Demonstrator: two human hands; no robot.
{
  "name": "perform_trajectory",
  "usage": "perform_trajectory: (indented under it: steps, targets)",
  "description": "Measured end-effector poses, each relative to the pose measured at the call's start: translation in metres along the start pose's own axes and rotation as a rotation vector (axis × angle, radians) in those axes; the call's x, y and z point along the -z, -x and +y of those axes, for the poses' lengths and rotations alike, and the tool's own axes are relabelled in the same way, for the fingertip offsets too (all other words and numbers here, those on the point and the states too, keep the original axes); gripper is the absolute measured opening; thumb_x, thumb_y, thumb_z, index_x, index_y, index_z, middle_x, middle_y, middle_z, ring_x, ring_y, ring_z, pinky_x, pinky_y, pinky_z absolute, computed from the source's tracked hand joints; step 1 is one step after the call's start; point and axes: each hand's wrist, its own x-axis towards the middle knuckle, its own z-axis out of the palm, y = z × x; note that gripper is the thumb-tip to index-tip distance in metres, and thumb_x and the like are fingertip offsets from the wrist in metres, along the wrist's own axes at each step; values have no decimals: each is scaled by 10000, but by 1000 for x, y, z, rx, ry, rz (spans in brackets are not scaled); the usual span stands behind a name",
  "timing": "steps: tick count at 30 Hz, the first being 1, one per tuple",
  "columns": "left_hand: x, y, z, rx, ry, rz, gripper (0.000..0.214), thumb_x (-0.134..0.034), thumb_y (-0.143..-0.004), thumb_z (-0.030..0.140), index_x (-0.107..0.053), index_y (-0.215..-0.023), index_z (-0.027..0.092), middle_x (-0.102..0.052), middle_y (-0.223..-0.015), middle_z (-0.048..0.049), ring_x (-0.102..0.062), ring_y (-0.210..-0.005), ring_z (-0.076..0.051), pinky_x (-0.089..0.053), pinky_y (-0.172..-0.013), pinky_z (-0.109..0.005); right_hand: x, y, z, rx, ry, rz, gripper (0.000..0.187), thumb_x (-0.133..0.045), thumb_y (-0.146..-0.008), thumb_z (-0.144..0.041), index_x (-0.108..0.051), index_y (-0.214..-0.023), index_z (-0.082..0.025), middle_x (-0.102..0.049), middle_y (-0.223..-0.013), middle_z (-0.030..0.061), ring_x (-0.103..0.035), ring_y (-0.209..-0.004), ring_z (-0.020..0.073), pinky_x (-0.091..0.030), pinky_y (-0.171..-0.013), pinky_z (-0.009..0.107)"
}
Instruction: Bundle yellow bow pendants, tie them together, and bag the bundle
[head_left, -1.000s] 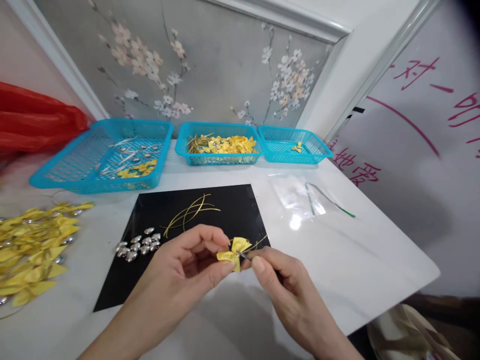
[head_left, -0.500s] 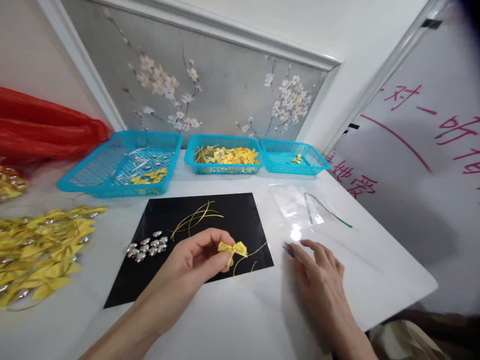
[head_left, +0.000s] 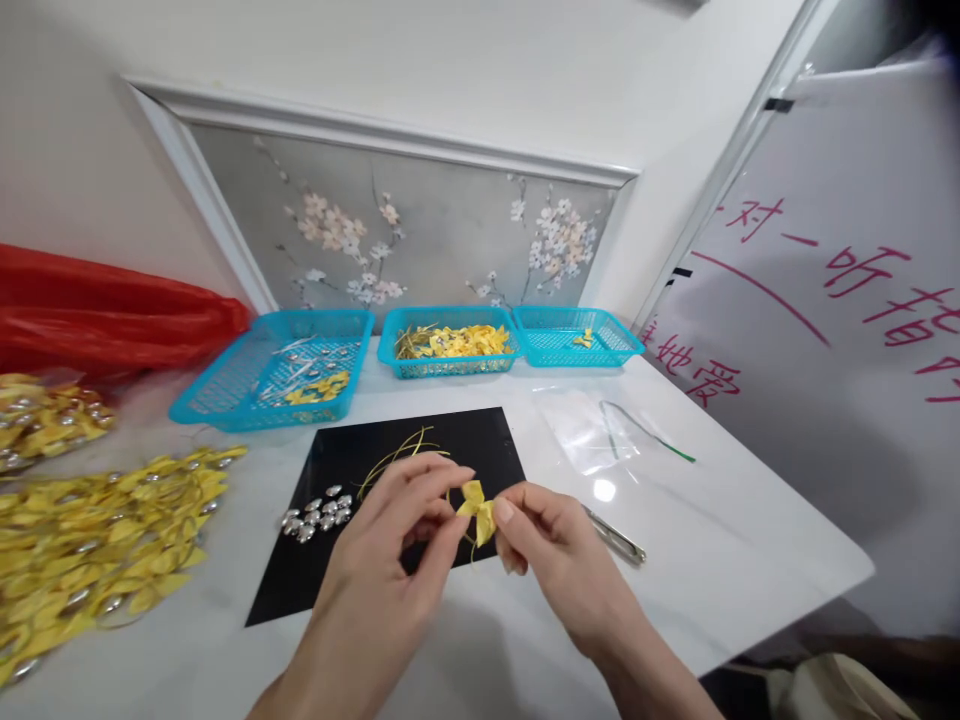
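Note:
A yellow ribbon bow [head_left: 477,512] is held between both hands above the black mat [head_left: 285,580]. My left hand [head_left: 397,540] is closed, pinching the bow's left side between thumb and fingers. From the other side, the thumb and forefinger of my right hand [head_left: 559,550] grip its right edge. A thin yellow strand hangs below the bow. Just beyond my right hand lies a slim silver metal tool [head_left: 621,540], partly hidden by the hand; its exact kind is unclear. Silver heart-shaped beads [head_left: 322,512] and loose yellow strands [head_left: 401,455] rest on the mat.
Three blue baskets stand along the wall: a left basket [head_left: 217,400], a middle one [head_left: 450,368] with yellow bows, and a right one [head_left: 544,350]. Yellow beaded pieces [head_left: 97,540] cover the table's left side. A clear bag [head_left: 577,430] and green wire [head_left: 667,449] lie right.
My right hand has left the silver tool on the table and moved left onto the bow. The bow has turned in my fingers. The camera view has shifted slightly.

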Motion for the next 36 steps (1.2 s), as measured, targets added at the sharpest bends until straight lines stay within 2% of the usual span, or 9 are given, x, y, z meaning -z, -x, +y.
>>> perform_trajectory:
  steps: [6, 8, 10, 14, 17, 20, 26, 32, 36]
  targets:
    - [18, 14, 19, 505, 375, 50, 338, -668, -728, 416, -602, -1015, 251, -665, -956, -41, -637, -889, -199, -529, -733, -246, 0, 4, -8, -5, -157, -65, 289, -487, -902, -344, -479, -683, -156, -413, -557, -46, -332, -547, 77, -269, -522, 214]
    - [17, 15, 26, 613, 525, 0, 345, -641, -738, 456, -622, -1001, 234, -654, -1047, -62, -626, -935, -229, -535, -784, -317, -3, 7, -10, 24, -129, -66, 285, -467, -911, -352, -484, -702, -159, -418, -578, -41, -340, -554, 81, -275, -518, 214]
    - [13, 14, 31, 653, 557, -19, 309, -665, -715, 438, -646, -926, 213, -669, -965, -59, -631, -867, -219, -541, -758, -333, -7, 10, -10, 83, -17, -23, 274, -442, -923, -348, -496, -727, -164, -421, -598, -36, -350, -548, 84, -279, -500, 212]
    - [6, 13, 41, 595, 441, 51, 189, -722, -661, 343, -621, -726, 197, -607, -615, 16, -578, -586, -135, -503, -605, -235, -13, 13, -5, 531, 461, 267, 163, -466, -901, -200, -520, -752, -161, -499, -636, -7, -410, -561, 103, -291, -526, 245]
    - [7, 15, 43, 631, 517, 55, 199, -717, -668, 346, -599, -751, 209, -583, -579, 30, -549, -517, -121, -473, -535, -221, -15, 10, -1, 813, 775, 447, 152, -497, -860, -113, -521, -717, -155, -534, -633, 12, -431, -574, 121, -277, -569, 285]
    - [14, 16, 39, 602, 592, -20, 259, -682, -701, 413, -610, -854, 217, -602, -586, 11, -557, -533, -137, -482, -538, -231, -14, 8, -1, 693, 676, 376, 164, -470, -876, -136, -514, -720, -160, -519, -624, 4, -433, -558, 114, -293, -547, 265]
    - [17, 10, 35, 570, 440, 183, 382, -737, -641, 409, -623, -961, 234, -664, -879, -27, -605, -835, -175, -525, -664, -210, -10, 10, -11, 205, 219, 104, 246, -450, -910, -330, -518, -734, -173, -419, -589, -34, -358, -530, 90, -282, -463, 205]
    - [6, 13, 35, 498, 477, 49, 369, -733, -659, 301, -606, -1001, 246, -657, -807, -4, -624, -705, -156, -525, -611, -220, -14, 9, -10, 150, 153, -31, 265, -448, -911, -331, -532, -721, -167, -489, -637, -14, -401, -583, 97, -316, -498, 206]
    - [7, 17, 29, 457, 413, 32, 301, -711, -687, 295, -619, -969, 244, -647, -779, 11, -602, -635, -132, -523, -604, -219, -12, 12, -11, 218, 198, 44, 163, -433, -918, -298, -557, -908, -191, -526, -707, -5, -454, -615, 113, -355, -509, 214]
